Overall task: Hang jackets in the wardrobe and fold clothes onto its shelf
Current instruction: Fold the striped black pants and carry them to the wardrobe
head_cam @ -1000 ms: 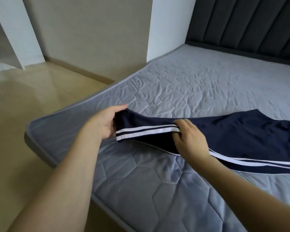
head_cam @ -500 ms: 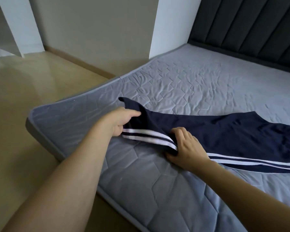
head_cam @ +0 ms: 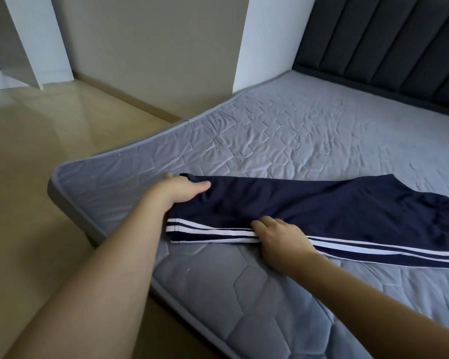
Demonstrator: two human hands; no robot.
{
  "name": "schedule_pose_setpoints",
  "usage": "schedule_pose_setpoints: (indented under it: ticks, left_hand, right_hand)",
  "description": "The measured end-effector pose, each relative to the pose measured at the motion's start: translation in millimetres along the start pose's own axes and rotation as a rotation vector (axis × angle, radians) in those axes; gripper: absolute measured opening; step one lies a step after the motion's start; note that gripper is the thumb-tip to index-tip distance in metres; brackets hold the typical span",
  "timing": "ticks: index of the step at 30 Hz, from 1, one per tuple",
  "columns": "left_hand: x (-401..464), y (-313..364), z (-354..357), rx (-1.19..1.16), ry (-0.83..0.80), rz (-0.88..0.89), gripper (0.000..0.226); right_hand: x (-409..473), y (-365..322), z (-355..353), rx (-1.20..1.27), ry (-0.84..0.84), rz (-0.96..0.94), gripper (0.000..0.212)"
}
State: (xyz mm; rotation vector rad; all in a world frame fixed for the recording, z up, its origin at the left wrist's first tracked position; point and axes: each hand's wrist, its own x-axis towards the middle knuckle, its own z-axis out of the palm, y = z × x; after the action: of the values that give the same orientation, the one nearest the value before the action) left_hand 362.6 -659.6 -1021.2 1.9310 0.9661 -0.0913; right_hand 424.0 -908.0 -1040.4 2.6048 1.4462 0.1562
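One navy garment (head_cam: pixel 309 203) with two white side stripes (head_cam: pixel 213 229) lies flat across the near part of one grey quilted mattress (head_cam: pixel 309 130). Two bare hands on it. Left hand (head_cam: pixel 178 189) grips the cloth's end near the mattress corner, thumb on top, fingers underneath. Right hand (head_cam: pixel 280 238) rests on the striped edge, fingers curled into the fabric. One dark padded headboard (head_cam: pixel 389 45) behind; tan floor (head_cam: pixel 36 156) to the left.

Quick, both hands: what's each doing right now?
Left hand: grips the end of the navy trousers.
Right hand: fingers curled on the striped edge.
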Motion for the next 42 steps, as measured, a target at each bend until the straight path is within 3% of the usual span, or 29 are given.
schedule_pose_setpoints:
  ticks: [2, 4, 7, 9, 12, 16, 22, 25, 27, 29, 35, 42]
  left_hand:
    - [10.5, 4.9, 9.1, -0.061, 0.131, 0.015, 0.072]
    - [18.1, 7.0, 12.4, -0.365, 0.115, 0.023, 0.047]
    - [31.9, -1.7, 11.7, -0.623, 0.195, 0.071, 0.008]
    - [37.7, -9.2, 9.0, -0.554, 0.269, 0.092, 0.018]
    - [39.4, -10.5, 2.4, -0.490, 0.163, 0.088, 0.056]
    - [32.5, 18.4, -10.1, -0.566, 0.120, 0.167, 0.041]
    - [-8.6, 157.1, 22.4, -0.641, -0.031, 0.331, 0.028]
    - [-28.1, 241.7, 73.4, -0.446, -0.030, 0.424, 0.023]
    - [-36.7, 287.9, 111.7, -0.392, -0.023, 0.452, 0.018]
    - [-48.4, 337.1, 165.2, -0.321, -0.049, 0.478, 0.018]
    - [-67.5, 451.8, 335.0, -0.171, -0.059, 0.543, 0.018]
    - [-75.9, 540.6, 528.6, 0.028, -0.244, 0.583, 0.017]
  right_hand:
    - [-1.8, -5.4, -0.1, -0.011, 0.113, -0.053, 0.042]
    - [-1.0, -11.3, -1.0, -0.046, 0.240, -0.131, 0.046]
    - [4.0, -25.0, -0.7, -0.035, 0.372, -0.237, 0.028]
    - [9.0, -37.2, -3.1, -0.019, 0.305, -0.179, 0.022]
    - [21.6, -52.9, -5.0, 0.001, 0.123, -0.091, 0.027]
    - [27.3, -46.4, -14.9, 0.250, 0.219, 0.026, 0.014]
    - [-10.6, 41.0, -40.2, 1.005, 0.378, 0.373, 0.010]
    - [-36.7, 104.2, -43.3, 1.287, 0.473, 0.507, 0.003]
    - [-52.9, 139.5, -44.2, 1.331, 0.553, 0.575, 0.029]
    - [-72.1, 189.4, -37.9, 1.421, 0.666, 0.710, 0.040]
    - [-137.6, 356.2, -6.3, 1.583, 0.859, 1.005, 0.009]
    - [-208.8, 492.8, 54.9, 1.658, 1.083, 1.441, 0.012]
